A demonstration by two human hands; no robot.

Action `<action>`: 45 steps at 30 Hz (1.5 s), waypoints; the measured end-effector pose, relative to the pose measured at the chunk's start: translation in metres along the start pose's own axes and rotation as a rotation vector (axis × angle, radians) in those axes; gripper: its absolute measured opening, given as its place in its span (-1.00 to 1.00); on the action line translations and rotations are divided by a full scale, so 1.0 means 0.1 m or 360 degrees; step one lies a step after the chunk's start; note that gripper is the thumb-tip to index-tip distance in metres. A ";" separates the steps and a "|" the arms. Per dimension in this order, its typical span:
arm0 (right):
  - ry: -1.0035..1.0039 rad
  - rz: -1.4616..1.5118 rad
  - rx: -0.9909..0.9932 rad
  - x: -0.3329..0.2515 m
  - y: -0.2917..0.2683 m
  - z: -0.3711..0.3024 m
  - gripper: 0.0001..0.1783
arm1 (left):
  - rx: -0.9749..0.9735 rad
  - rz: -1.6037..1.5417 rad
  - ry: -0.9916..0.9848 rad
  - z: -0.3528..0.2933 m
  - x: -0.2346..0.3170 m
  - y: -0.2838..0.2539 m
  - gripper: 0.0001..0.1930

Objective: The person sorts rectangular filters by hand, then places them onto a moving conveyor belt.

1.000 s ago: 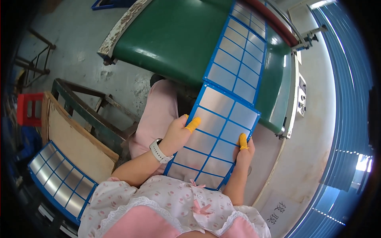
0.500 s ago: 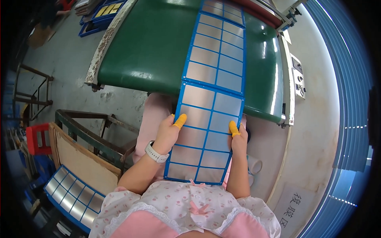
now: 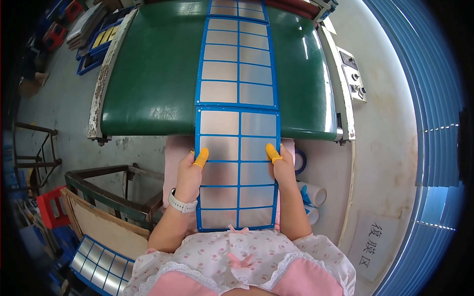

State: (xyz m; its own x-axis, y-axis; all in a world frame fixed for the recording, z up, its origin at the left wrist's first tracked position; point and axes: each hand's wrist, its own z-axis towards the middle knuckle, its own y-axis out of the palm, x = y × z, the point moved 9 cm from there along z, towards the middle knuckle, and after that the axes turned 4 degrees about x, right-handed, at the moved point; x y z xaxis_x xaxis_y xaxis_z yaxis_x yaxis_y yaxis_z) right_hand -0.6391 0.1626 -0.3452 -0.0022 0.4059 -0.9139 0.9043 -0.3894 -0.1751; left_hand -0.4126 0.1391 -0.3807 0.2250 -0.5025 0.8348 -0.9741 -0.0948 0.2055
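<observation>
Between my two hands lies a long silvery sheet [image 3: 219, 172] with a blue grid that splits it into panels. My left hand [image 3: 190, 172] grips its left edge, a yellow finger cot on the thumb; my right hand [image 3: 281, 165] grips the right edge the same way. The sheet's near end reaches my apron, and its far end meets a second blue-gridded sheet [image 3: 219, 69] lying on the green conveyor belt [image 3: 153, 84]. Whether the two ends overlap, I cannot tell. Beyond it, part of a third such sheet [image 3: 224, 10] shows. My other fingers are hidden under the held sheet.
A red roller [image 3: 291, 6] crosses the belt's far end. At right stand a control box [image 3: 351, 74] and white rolls [image 3: 316, 195]. On my left, a metal frame [image 3: 106, 190] and a wooden board [image 3: 101, 217] stand near another stack of gridded sheets [image 3: 101, 264].
My view has shifted and turned, so the sheets now run nearly straight ahead. The held sheet has come square with the one on the belt; both hands keep their grip.
</observation>
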 end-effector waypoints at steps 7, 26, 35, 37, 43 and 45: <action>-0.0016 -0.0061 0.0011 -0.02 -0.02 0.11 -0.69 | 0.0048 -0.0073 -0.0075 0.06 -0.03 0.02 -0.78; 0.0167 0.0048 0.0082 0.25 -0.21 -0.19 -0.65 | -0.0218 0.0357 -0.0034 -0.26 -0.51 -0.28 -0.75; 0.0249 0.0170 0.0056 0.82 -0.43 -0.85 -0.65 | -0.0266 0.0332 -0.0020 -0.15 -0.45 -0.19 -0.67; 0.0275 0.0290 0.0023 0.88 -0.41 -0.79 -0.68 | -0.0281 0.0490 0.0035 -0.15 -0.36 -0.21 -0.62; 0.0272 0.0360 0.0020 0.86 -0.38 -0.74 -0.69 | 0.0737 0.0611 0.0468 -0.60 0.44 -1.61 -0.78; 0.0245 0.0346 -0.0047 0.83 -0.37 -0.72 -0.70 | 0.1563 0.1252 0.0669 -1.04 0.57 -2.62 -0.81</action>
State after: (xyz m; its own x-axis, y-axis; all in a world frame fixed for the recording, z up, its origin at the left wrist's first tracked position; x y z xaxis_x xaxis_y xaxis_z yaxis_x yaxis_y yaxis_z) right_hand -0.6423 0.2707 -0.3884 0.2562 0.4372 -0.8621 0.8884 -0.4579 0.0318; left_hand -0.1425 0.2244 -0.3339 -0.5864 -0.4236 0.6904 -0.4197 -0.5702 -0.7063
